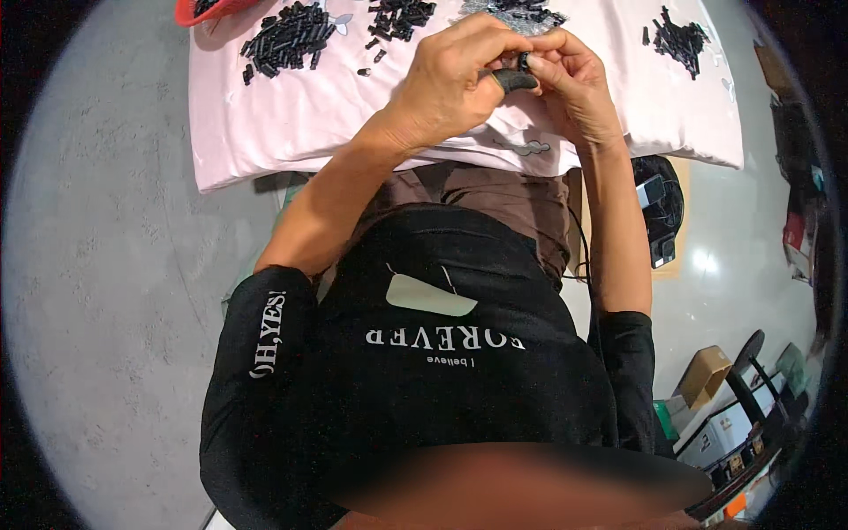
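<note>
Both hands meet over the pink cloth, with a small black part [524, 61] between their fingertips. My right hand [579, 88] pinches this part between thumb and forefinger. Close against it, my left hand [450, 79] has its fingers curled in. A dark finger cover [514, 80] is on the left thumb. The fingers hide most of the part and whatever the left fingertips hold. Just beyond the hands lies a heap of clear and silvery small pieces [512, 12], partly covered by them.
On the pink-covered table [291, 132] lie a pile of short black tubes [287, 40], a second black pile [399, 18] and loose pieces. Thinner black parts [682, 44] lie at the right. A red basket [208, 11] sits at the far left corner.
</note>
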A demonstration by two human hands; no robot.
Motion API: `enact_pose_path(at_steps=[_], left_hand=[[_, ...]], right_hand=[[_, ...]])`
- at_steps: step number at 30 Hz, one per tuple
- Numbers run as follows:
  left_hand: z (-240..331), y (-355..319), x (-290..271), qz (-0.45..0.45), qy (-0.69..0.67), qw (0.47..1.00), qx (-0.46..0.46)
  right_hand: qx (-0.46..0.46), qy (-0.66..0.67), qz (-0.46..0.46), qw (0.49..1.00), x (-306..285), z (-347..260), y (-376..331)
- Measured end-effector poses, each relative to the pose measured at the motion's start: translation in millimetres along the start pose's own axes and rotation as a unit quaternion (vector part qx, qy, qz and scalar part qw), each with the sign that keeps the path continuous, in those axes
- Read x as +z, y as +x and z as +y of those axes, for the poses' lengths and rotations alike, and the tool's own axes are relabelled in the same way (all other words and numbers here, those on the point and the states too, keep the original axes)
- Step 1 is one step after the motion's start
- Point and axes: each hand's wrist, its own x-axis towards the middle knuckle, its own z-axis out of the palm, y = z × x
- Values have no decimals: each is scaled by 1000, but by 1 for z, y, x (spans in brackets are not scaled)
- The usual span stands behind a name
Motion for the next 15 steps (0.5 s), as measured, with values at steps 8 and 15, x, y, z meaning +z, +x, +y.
enact_pose_path(at_steps=[8,15], left_hand=[[1,1,4,37,-1,999,11],[-24,-10,-52,89,98,957,-258]], right_hand=[[-27,50,-21,998,20,-13,-1],[-23,0,-7,1000,13,-10,5]])
